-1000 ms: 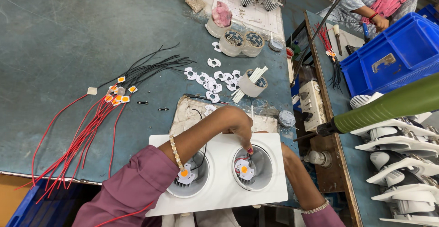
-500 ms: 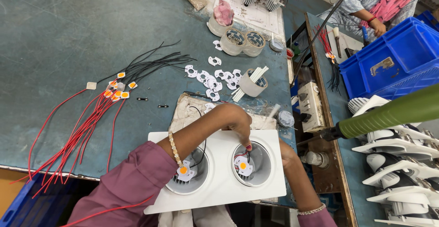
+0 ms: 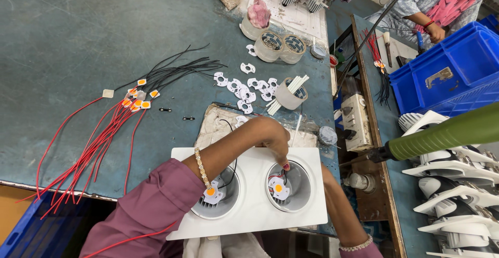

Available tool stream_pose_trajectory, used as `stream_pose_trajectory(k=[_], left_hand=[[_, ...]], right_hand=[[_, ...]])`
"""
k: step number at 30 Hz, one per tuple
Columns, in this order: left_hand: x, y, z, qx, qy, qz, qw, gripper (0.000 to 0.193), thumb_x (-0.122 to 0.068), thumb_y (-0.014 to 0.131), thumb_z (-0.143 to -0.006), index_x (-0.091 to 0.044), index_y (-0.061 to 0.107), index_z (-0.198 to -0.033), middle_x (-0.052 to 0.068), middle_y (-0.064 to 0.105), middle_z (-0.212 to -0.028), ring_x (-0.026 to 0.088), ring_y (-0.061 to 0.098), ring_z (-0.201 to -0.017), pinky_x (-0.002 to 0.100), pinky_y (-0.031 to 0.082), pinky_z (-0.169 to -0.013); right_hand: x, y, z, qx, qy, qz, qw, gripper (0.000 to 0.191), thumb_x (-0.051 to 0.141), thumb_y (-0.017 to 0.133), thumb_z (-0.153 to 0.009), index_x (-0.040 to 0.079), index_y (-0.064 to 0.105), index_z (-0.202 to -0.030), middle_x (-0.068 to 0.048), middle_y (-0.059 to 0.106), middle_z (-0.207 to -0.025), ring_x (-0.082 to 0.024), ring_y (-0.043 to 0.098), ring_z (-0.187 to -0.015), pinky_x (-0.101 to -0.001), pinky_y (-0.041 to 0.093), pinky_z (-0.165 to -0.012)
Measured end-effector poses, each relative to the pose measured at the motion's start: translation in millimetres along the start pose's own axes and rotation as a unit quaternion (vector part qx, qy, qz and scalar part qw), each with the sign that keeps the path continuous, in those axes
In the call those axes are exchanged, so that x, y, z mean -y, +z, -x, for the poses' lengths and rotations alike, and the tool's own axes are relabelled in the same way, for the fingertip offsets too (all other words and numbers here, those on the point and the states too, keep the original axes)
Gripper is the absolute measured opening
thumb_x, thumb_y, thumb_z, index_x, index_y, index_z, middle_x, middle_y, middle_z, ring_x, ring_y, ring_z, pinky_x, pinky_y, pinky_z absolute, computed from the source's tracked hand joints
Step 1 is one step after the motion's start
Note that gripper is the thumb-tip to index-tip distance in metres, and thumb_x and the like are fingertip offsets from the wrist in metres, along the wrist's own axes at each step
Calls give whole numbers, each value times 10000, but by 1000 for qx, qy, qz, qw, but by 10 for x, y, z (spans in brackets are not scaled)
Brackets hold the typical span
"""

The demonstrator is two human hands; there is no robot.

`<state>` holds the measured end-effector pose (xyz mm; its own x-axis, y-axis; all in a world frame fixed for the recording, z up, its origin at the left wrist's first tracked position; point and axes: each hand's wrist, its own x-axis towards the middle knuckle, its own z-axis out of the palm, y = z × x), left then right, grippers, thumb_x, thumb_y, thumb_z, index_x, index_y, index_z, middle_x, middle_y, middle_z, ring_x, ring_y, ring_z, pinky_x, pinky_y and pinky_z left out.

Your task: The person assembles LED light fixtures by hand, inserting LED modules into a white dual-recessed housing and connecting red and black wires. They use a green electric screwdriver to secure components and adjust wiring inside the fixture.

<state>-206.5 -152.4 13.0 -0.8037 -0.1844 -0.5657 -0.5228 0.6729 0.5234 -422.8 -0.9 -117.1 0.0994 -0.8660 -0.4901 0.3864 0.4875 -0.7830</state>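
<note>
Item: white two-cup lamp housing (image 3: 249,206), lying at the near edge of the worktop (image 3: 67,45), at 6 o'clock in view, both round cups facing up.

Left hand (image 3: 270,138): reaching across the housing from 8 o'clock, fingers bunched and dipped over the rim of the right cup (image 3: 288,186), fingertips pinched at or just above the small white holder with orange chip (image 3: 277,187) seated inside. Closed on what, cannot tell; a black wire (image 3: 231,149) runs under the wrist toward the left cup.

Right hand: not seen. Only the forearm (image 3: 338,211) shows, passing beneath the housing's right end at 4 o'clock; grip cannot be told.

Left cup (image 3: 215,190): holds a matching white holder with orange chip (image 3: 210,191), untouched.

Change against the frames half a second and one second back: very little. Housing a shade lower and nearer in view, left hand in the same right cup, fingertips in much the same place. Judged as fine seating work on the right cup's chip in progress, left cup's chip already placed.

Surroundings:
- red wires with orange chips (image 3: 104,128), 9 o'clock of the housing
- black wires (image 3: 176,71), 11 o'clock
- loose white holders (image 3: 244,89), 12 o'clock
- tape rolls (image 3: 280,47), beyond these
- green-handled tool (image 3: 447,133), hanging at 3 o'clock
- blue bin (image 3: 447,76), 2 o'clock
- other persons' hands at far top edge, apart from this work
</note>
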Motion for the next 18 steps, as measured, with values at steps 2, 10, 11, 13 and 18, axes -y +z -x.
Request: stream_pose_trajectory(k=[2,10,11,13,18], left_hand=[[2,0,-1,-7,-2,1,1000,825,-547,824,-706,12,643,-1285,209,745,-1140,341,759,-901,441,613,-781],[-15,7,46,-13,-5,-23,1000,823,-563,808,-701,13,680,-1274,195,760,-1132,328,760,-884,427,607,-765],[-9,9,51,-19,-8,-19,1000,845,-561,814,-705,4,637,-1308,196,743,-1153,333,754,-900,433,607,-774],[5,10,55,-22,-13,-13,1000,873,-557,817,-709,-6,592,-1348,201,727,-1178,340,749,-920,444,607,-783],[22,14,24,-8,-11,29,999,898,-538,828,-685,-17,566,-1369,203,722,-1202,341,763,-948,443,620,-805]], right_hand=[[-31,29,41,0,3,-4,1000,372,153,640,-940,-100,638,-1213,-206,732,-1055,-221,729,-838,-350,608,-726],[185,169,24,27,-57,-21,998,374,186,622,-954,-104,646,-1190,-195,732,-1020,-204,715,-793,-335,598,-680],[201,183,40,26,-61,-21,998,375,190,620,-956,-104,647,-1188,-194,732,-1016,-201,714,-787,-333,597,-675],[190,193,107,11,-63,-16,998,378,198,615,-960,-105,649,-1182,-191,733,-1007,-197,710,-776,-330,595,-663],[-41,34,380,-52,-48,-2,997,386,218,604,-969,-108,654,-1168,-184,733,-985,-186,702,-748,-320,589,-635]])
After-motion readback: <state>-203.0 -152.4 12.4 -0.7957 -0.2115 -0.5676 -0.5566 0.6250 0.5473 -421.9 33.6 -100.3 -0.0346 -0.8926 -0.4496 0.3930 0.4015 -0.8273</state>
